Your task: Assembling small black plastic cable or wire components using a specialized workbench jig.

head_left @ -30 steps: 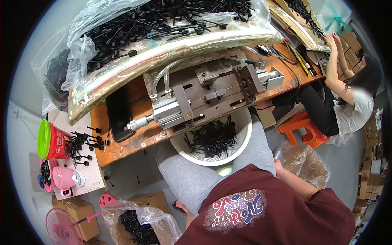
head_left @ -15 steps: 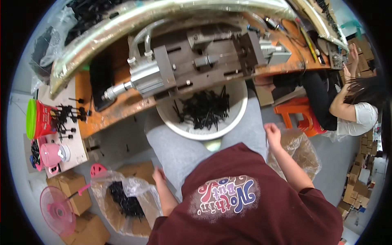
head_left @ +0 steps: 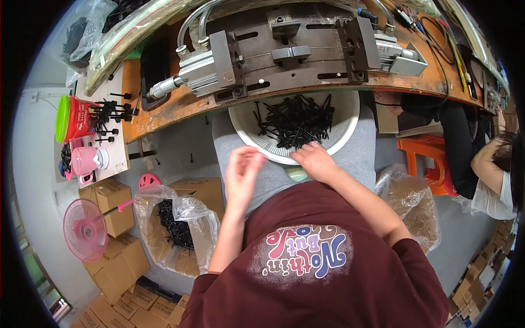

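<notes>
A white plastic basket (head_left: 350, 131) of thin black parts (head_left: 298, 123) with blocky heads rests on my lap, under the bench edge. At its near rim lies my right hand (head_left: 317, 162), fingers extended over the rim beside the nearest black parts; nothing shows in it. My left hand (head_left: 243, 170) is raised at the basket's near left side, fingers loosely bent and apart, slightly blurred, with nothing visible in them. Beyond the basket, a dark metal fixture (head_left: 322, 71) sits on the bench, with a small grey block (head_left: 291, 53) at its middle and silver cylinders at both ends.
The wooden bench (head_left: 158, 117) runs across the front. At left are a red bucket (head_left: 82, 117), a pink pot (head_left: 85, 161), a pink fan (head_left: 85, 229) and a lined carton (head_left: 150, 235) of black parts. Another person (head_left: 492, 175) sits at right near an orange stool (head_left: 424, 158).
Both hands have come up from beside my thighs to the basket's near side, the right one onto its rim. My view has shifted, and the other person now shows farther right.
</notes>
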Demonstrator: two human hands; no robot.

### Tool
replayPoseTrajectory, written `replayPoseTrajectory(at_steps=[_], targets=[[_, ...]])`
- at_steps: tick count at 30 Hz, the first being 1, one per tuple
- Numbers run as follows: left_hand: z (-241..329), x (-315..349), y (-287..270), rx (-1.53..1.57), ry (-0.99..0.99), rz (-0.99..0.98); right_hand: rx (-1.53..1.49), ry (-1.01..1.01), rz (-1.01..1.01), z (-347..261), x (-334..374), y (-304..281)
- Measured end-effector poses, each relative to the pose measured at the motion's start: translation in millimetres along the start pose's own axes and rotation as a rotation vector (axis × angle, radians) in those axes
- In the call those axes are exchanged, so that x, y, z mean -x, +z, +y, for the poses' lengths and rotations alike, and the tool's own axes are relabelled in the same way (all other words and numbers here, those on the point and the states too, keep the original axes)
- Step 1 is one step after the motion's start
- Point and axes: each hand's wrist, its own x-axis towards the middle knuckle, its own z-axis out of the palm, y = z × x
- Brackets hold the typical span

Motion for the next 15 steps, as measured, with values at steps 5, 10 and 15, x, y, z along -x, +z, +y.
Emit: replayPoseTrajectory(at_steps=[5, 10, 15], targets=[[0, 5, 35, -0.539, 0.246, -0.253, -0.215, 0.031, -0.153, 2, -1, -9], [-56, -5, 26, -1.024, 0.224, -0.404, -0.447, 0.274, -0.38, 10, -8, -26], [-56, -13, 25, -1.04, 0.225, -0.514, -0.314, 0.248, -0.339, 35, -19, 10]])
